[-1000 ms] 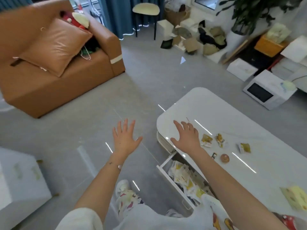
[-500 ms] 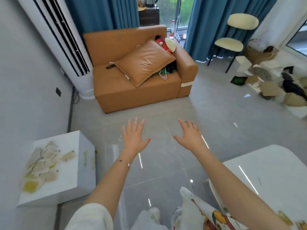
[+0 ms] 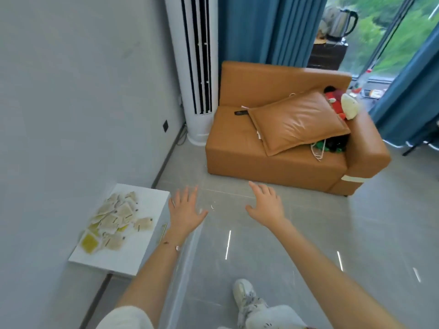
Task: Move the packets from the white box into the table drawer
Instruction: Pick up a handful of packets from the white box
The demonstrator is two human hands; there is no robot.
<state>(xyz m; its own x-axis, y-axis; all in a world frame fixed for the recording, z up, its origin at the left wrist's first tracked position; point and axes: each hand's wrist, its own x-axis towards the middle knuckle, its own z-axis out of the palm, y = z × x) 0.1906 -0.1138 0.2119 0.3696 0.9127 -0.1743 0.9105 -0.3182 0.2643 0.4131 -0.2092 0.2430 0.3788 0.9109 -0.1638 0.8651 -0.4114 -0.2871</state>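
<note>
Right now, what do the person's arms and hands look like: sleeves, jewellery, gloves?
Both forearms are bare and ungloved. The left hand has a thin bracelet with a small pale bead at its wrist. A white sleeve covers the left upper arm. No sleeve shows behind the right hand.

A home living room: tan sofa (image 3: 285,148), blue curtains (image 3: 268,29).

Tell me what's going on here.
A person is moving packets by hand and has none in hand just now. Both the left hand and the right hand are empty, fingers spread, held out above the grey floor. The left hand is close to the white box by the wall, where a pile of packets is waiting to be picked up. The table drawer is out of view. A tan sofa stands ahead.
</note>
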